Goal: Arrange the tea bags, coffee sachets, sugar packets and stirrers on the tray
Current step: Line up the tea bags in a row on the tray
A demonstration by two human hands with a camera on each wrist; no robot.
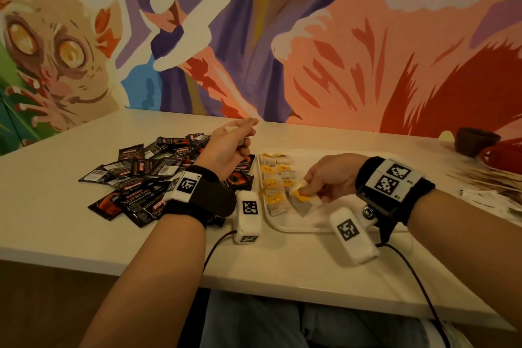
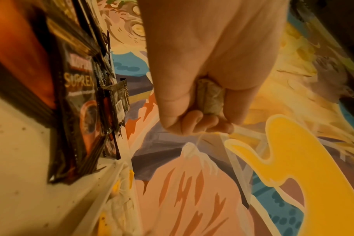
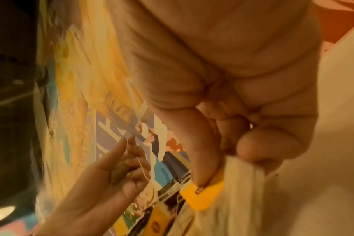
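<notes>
From the head view, the left hand (image 1: 226, 150) is raised over the coffee sachets (image 1: 147, 178) heaped on the worktop (image 1: 56, 220), fingers curled round a tea bag (image 1: 240, 138). The right hand (image 1: 330, 175) pinches a yellow-tagged tea bag (image 1: 303, 199) onto the white tray (image 1: 296, 227), just right of the rows already there.

Left wrist: a tea bag (image 2: 210, 97) sits clamped in the fist.

Right wrist: thumb and fingers (image 3: 204, 151) pinch the bag's yellow tag (image 3: 202, 196).
</notes>
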